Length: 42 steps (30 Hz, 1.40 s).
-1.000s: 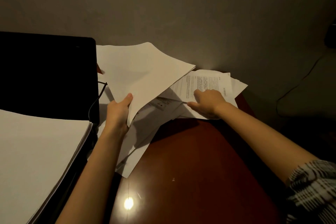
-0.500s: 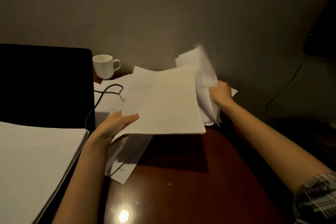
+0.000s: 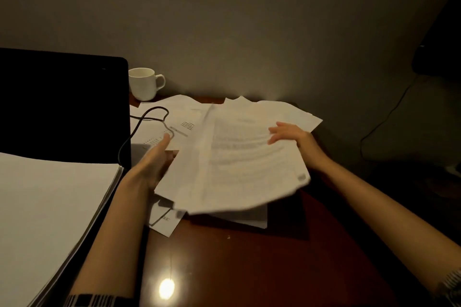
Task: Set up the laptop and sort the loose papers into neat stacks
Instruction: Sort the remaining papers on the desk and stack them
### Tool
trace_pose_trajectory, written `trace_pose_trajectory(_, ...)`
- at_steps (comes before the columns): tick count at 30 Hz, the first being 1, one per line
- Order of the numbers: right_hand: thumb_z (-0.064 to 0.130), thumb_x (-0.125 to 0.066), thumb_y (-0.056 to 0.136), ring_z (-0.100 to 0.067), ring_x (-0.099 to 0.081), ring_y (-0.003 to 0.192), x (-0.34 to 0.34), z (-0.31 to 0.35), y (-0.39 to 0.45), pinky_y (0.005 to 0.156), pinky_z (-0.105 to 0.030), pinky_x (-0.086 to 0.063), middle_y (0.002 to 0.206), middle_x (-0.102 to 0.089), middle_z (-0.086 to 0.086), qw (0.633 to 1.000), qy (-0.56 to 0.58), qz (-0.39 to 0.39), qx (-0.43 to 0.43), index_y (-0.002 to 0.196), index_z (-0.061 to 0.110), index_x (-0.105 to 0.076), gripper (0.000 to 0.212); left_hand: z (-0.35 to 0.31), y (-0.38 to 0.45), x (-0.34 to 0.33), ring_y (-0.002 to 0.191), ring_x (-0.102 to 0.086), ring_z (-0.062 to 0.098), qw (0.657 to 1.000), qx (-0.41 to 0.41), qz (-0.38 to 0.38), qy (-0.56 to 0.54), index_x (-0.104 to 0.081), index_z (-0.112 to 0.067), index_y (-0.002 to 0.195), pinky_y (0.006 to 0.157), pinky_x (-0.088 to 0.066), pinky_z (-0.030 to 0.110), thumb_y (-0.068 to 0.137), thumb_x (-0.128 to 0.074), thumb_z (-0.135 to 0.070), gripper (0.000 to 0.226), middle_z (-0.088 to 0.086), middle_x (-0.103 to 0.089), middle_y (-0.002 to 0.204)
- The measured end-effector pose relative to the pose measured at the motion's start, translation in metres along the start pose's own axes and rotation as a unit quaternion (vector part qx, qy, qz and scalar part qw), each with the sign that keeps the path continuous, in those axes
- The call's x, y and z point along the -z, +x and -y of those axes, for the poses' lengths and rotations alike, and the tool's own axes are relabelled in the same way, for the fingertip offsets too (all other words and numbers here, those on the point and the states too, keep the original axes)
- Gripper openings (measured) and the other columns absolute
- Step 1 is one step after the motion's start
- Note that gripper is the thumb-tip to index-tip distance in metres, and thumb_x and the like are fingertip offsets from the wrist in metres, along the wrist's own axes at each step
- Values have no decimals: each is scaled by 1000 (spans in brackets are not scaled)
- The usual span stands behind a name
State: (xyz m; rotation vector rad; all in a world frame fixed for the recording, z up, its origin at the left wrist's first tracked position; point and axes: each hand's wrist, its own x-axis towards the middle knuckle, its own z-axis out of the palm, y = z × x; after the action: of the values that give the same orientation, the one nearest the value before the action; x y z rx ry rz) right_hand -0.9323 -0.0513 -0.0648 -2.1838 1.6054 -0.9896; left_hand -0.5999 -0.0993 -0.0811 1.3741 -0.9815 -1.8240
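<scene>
A bundle of loose papers point(image 3: 232, 164), with a printed sheet on top, hangs blurred just above the table. My left hand point(image 3: 152, 162) is at its left edge, fingers hidden under the sheets and thumb straight beside them. My right hand point(image 3: 289, 133) rests on top of the printed sheet near its far right corner, fingers spread. More sheets point(image 3: 174, 112) lie on the table behind and beneath the bundle. The black laptop point(image 3: 62, 107) stands open at the left with its screen dark. A thick neat white stack point(image 3: 50, 214) lies over its lower half.
A white mug point(image 3: 144, 83) stands by the wall behind the laptop's right edge. A thin dark cable point(image 3: 149, 117) loops from the laptop over the sheets. The red-brown table point(image 3: 249, 269) shows bare wood near me. Another cable point(image 3: 386, 117) hangs down the right wall.
My right hand has swung the sheets it lifted down onto the bundle in my left hand and now lies flat on top. The bundle has dropped lower toward the table.
</scene>
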Motion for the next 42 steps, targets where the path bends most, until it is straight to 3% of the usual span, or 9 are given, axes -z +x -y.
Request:
trace_pose_trajectory(3,4,-74,77,-30,-40,133,-8,-5,-9,108,-35,-30,130,-56,-14,995,-43,80,-28,100,17,-73,26,1,5,2,104,-66,30,999,-38,6,8,-59,-19,122,86,-54,41,87,-42,-68,63,10,-67,117)
trace_pose_trajectory(9,9,-65,87,-21,-42,130,-36,15,-2,101,-9,-24,138,-50,-14,996,-27,26,-80,119,12,-64,32,6,-3,-23,111,-63,22,971,-86,147,167,-57,-10,123,96,-51,39,85,-67,-17,40,4,-68,118)
trace_pose_trajectory(12,32,-51,97,-18,-7,146,-44,15,8,117,-29,-9,159,-13,-4,988,-73,85,-104,150,23,-21,62,6,-1,-24,104,-65,26,981,-89,117,123,-55,-3,117,77,-58,30,88,-53,9,32,12,-67,115)
trace_pose_trajectory(15,37,-51,94,-23,6,147,-34,1,14,120,-41,-6,160,4,-7,964,-163,84,-191,152,17,4,82,4,-3,-25,94,-65,27,989,-89,70,93,-51,2,118,69,-56,34,90,-45,14,31,18,-63,114)
trace_pose_trajectory(22,83,-36,75,-29,-48,122,-19,-20,15,97,-44,-45,138,-49,-8,906,-331,172,-201,139,21,-39,89,-3,1,-10,91,-63,21,983,-151,-72,78,-47,-7,126,64,-53,28,91,-50,7,37,8,-61,110)
trace_pose_trajectory(29,24,-48,96,-29,-58,97,-13,-12,9,77,-35,-49,113,-59,-14,869,-441,172,-145,121,12,-48,28,-6,-2,-7,86,-64,15,981,-149,-43,118,-53,-10,117,64,-50,25,92,-54,0,27,3,-65,102)
trace_pose_trajectory(36,2,-42,96,-36,-57,98,15,-3,12,77,-41,-49,111,-59,-22,934,-180,-90,-296,110,0,-57,21,-8,-5,0,89,-67,21,971,-97,57,210,-60,-10,103,76,-54,31,91,-52,2,18,7,-68,100)
trace_pose_trajectory(40,9,-46,98,-28,-63,96,7,30,-1,75,-37,-55,110,-63,-13,965,-118,-156,-173,127,10,-53,30,-8,2,2,96,-64,26,970,-73,38,229,-60,-9,101,91,-50,40,94,-50,0,15,14,-65,111)
trace_pose_trajectory(42,10,-50,96,-23,-66,85,-3,49,-14,65,-36,-59,104,-66,-9,979,-148,-127,-59,133,15,-50,37,-5,0,-4,91,-65,24,988,-65,15,139,-60,-10,103,80,-53,38,99,-46,-13,15,16,-65,114)
